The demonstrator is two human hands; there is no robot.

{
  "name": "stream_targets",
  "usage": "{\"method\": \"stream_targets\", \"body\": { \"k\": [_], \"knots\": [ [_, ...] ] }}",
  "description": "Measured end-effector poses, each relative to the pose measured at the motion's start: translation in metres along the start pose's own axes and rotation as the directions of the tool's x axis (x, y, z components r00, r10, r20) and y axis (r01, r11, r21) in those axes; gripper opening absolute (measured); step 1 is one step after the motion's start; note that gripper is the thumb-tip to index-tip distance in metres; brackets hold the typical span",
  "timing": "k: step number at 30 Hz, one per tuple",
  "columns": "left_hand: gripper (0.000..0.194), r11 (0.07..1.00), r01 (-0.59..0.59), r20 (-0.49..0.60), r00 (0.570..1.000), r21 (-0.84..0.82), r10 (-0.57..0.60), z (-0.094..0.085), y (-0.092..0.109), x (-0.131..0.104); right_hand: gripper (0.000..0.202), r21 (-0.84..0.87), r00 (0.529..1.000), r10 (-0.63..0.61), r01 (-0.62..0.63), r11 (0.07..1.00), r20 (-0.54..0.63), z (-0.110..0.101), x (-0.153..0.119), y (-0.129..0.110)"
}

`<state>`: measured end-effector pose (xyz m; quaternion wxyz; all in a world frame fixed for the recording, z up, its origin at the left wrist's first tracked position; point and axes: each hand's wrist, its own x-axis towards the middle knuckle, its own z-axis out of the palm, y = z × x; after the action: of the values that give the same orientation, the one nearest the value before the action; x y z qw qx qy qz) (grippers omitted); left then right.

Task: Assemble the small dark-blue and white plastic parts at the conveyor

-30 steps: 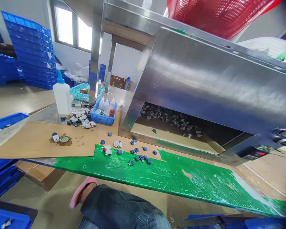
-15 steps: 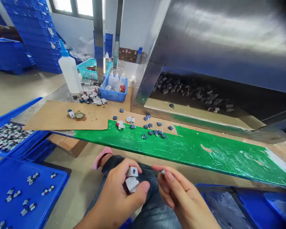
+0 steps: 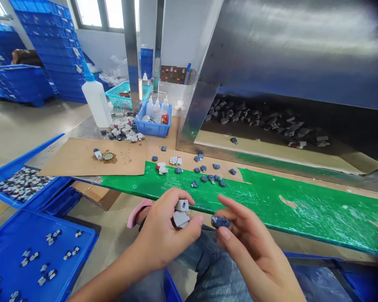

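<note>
Over my lap, my left hand (image 3: pixel 164 233) is closed around light grey blocky pieces (image 3: pixel 180 219); the upper one has a dark hole in its end. Beside it, my right hand (image 3: pixel 255 243) pinches a small dark blue moulded piece (image 3: pixel 221 222) between thumb and fingers. The two hands are a short gap apart. Several similar dark blue pieces (image 3: pixel 204 178) lie on the green-covered bench edge (image 3: pixel 258 201) beyond them, with a white and red piece (image 3: pixel 161 168) to their left.
On cardboard (image 3: pixel 63 157) sits a bottle cap (image 3: pixel 108 156) in a brown stain. Behind stand a white squeeze bottle (image 3: pixel 97 102) and a blue basket (image 3: pixel 154 129) of small bottles. A metal hood (image 3: pixel 286 54) covers piled grey pieces. Blue trays (image 3: pixel 28 239) hold assembled pieces at left.
The right hand has turned and opened its fingers a little, so the dark blue piece now shows clearly. Both hands sit slightly higher in view; the left still holds the grey pieces.
</note>
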<state>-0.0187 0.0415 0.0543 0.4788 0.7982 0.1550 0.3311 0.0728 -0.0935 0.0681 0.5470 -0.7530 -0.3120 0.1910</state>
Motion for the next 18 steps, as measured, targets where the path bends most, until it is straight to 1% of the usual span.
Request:
{"method": "stream_targets", "body": {
  "k": [2,4,6,8,10,12,14,15,16,18],
  "knots": [
    [0.015,0.987,-0.079,-0.001,0.997,0.136,0.080,-0.004,-0.008,0.024,0.036,-0.010,0.997,-0.070,0.069,0.998,-0.018,-0.001,0.019,0.000],
    [0.016,0.942,-0.160,0.037,0.987,0.296,0.155,-0.007,-0.018,0.055,0.030,-0.025,0.988,-0.151,0.150,0.988,-0.027,-0.003,0.047,0.003],
    [0.018,0.858,-0.213,0.132,0.976,0.467,0.171,-0.006,-0.026,0.087,0.026,-0.034,0.974,-0.224,0.223,0.974,-0.045,-0.005,0.084,0.005],
    [0.018,0.737,-0.284,0.262,0.953,0.613,0.150,0.000,-0.033,0.115,0.026,-0.032,0.966,-0.258,0.257,0.966,-0.023,-0.006,0.123,0.007],
    [0.019,0.624,-0.385,0.388,0.911,0.680,0.139,0.006,-0.038,0.134,0.026,-0.065,0.957,-0.290,0.290,0.955,-0.003,-0.004,0.158,0.009],
    [0.020,0.563,-0.449,0.448,0.881,0.694,0.150,0.012,-0.043,0.143,0.026,-0.088,0.946,-0.323,0.319,0.944,-0.030,-0.001,0.185,0.013],
    [0.021,0.566,-0.463,0.454,0.875,0.682,0.169,0.015,-0.048,0.144,0.028,-0.072,0.941,-0.333,0.328,0.942,-0.068,0.002,0.198,0.018],
    [0.022,0.591,-0.448,0.436,0.883,0.671,0.174,0.015,-0.050,0.144,0.030,-0.051,0.942,-0.325,0.321,0.946,-0.081,0.003,0.200,0.021],
    [0.022,0.631,-0.424,0.408,0.895,0.650,0.182,0.014,-0.053,0.143,0.032,-0.025,0.946,-0.312,0.311,0.950,-0.088,0.004,0.200,0.024],
    [0.023,0.737,-0.348,0.302,0.932,0.580,0.202,0.012,-0.058,0.141,0.035,0.041,0.959,-0.275,0.278,0.960,-0.075,0.005,0.194,0.028]
  ]
}}
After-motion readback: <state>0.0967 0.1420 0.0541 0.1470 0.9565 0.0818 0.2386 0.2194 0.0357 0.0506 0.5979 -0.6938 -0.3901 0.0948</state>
